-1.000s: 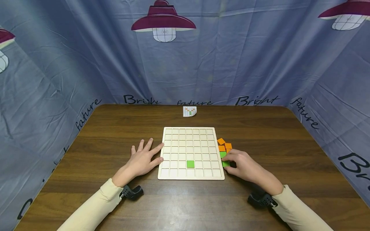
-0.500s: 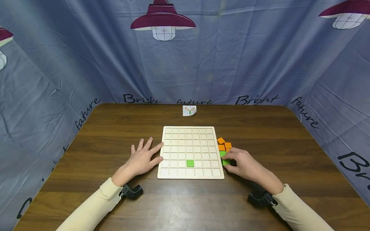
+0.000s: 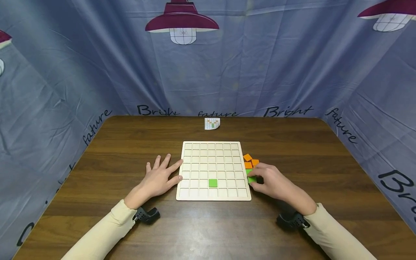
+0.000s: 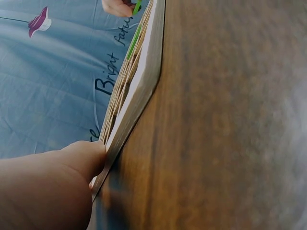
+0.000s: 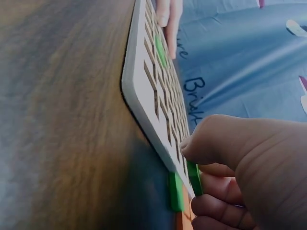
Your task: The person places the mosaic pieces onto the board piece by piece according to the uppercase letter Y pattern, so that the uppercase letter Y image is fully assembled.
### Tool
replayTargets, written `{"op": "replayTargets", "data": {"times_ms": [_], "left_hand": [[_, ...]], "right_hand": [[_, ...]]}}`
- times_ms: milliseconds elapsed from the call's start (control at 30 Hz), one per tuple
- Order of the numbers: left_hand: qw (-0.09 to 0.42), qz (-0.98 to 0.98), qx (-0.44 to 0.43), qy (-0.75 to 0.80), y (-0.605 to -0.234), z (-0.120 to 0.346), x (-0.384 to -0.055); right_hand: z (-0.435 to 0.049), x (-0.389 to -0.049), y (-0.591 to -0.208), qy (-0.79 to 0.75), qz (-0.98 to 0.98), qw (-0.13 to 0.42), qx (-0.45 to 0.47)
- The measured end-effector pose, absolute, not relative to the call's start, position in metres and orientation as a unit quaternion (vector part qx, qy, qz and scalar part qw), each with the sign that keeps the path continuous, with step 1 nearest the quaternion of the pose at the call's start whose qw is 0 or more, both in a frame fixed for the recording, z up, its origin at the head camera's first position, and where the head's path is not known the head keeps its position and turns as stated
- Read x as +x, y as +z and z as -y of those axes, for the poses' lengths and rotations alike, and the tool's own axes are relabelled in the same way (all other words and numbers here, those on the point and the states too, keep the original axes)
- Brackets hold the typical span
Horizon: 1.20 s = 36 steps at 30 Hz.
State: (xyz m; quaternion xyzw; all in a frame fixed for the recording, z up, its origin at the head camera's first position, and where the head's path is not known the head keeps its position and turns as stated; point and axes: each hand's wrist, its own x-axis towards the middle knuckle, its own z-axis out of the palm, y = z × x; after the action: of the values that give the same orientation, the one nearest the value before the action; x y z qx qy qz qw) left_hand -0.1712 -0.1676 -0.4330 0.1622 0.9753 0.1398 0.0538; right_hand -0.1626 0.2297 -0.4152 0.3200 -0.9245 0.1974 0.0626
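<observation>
A pale wooden grid board [image 3: 212, 199] lies on the table, with one green square tile [image 3: 212, 183] set in a cell of its second row from the front. My left hand [image 3: 157, 180] is spread flat at the board's left edge, its thumb and index fingertip touching the rim. Beside the right edge, my right hand [image 3: 273, 182] pinches a green tile [image 5: 194, 178] between thumb and fingers, tilted on edge in the right wrist view. Another green tile [image 5: 176, 191] lies by the board's edge under it. The right-hand fingers partly cover the tiles in the head view.
Several orange tiles [image 3: 248, 165] lie loose along the board's right side, beyond the right-hand fingers. A small paper card [image 3: 212, 124] printed with a coloured grid lies at the table's far edge. Blue curtain [image 3: 208, 72] hangs behind and at both sides.
The right-hand fingers have shifted slightly away from me and toward the board, with the nearer green tile moving along. The left hand stays at the board's edge. The head view has tilted a little.
</observation>
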Motion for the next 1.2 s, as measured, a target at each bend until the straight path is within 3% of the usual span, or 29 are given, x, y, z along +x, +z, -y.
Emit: {"op": "replayTargets", "data": {"times_ms": [1200], "left_hand": [[0.055,-0.975,0.163,0.142,-0.432,0.168,-0.171]], "right_hand": [[-0.146,-0.197,-0.408,0.236,0.882,0.069,0.403]]}}
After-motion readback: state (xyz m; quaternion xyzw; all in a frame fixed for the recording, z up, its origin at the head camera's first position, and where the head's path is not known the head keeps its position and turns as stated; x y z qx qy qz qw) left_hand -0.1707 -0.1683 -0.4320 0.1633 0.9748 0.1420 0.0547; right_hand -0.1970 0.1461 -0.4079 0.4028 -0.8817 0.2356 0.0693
